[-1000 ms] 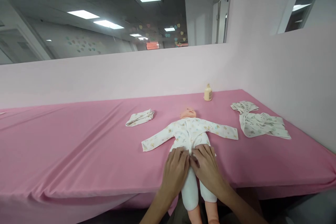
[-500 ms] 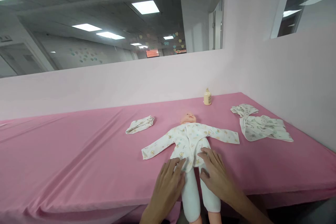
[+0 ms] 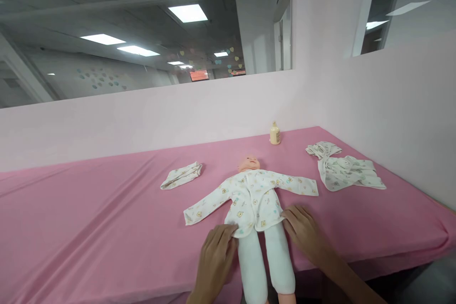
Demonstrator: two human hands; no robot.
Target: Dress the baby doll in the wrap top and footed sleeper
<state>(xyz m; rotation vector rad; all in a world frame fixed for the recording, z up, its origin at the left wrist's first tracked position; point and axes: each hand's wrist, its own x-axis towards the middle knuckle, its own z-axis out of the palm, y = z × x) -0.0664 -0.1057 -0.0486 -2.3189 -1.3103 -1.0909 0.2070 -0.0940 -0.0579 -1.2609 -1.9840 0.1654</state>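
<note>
Left hand (image 3: 216,254): pinched the shirt's hem at its left corner, fingers drawn together.
Right hand (image 3: 307,232): pinched the opposite corner, as far as I could make out.
Doll (image 3: 252,266): lay on its back, white legs running between the hands towards the near edge.
Shirt (image 3: 245,209): covered the doll's torso, mostly just beyond the fingertips, sleeves stretched out to both sides.
Change: a second earlier I saw both hands close together at mid-hem; here they had parted to its outer corners.
Pink sheet (image 3: 117,228): lay under everything, creased at left.
Folded cloth (image 3: 181,175): beyond the left sleeve, apart from it.
Crumpled garment (image 3: 347,173): beside the right sleeve, towards the side wall.
Bottle (image 3: 275,134): stood upright past the doll's head, near the back wall.
</note>
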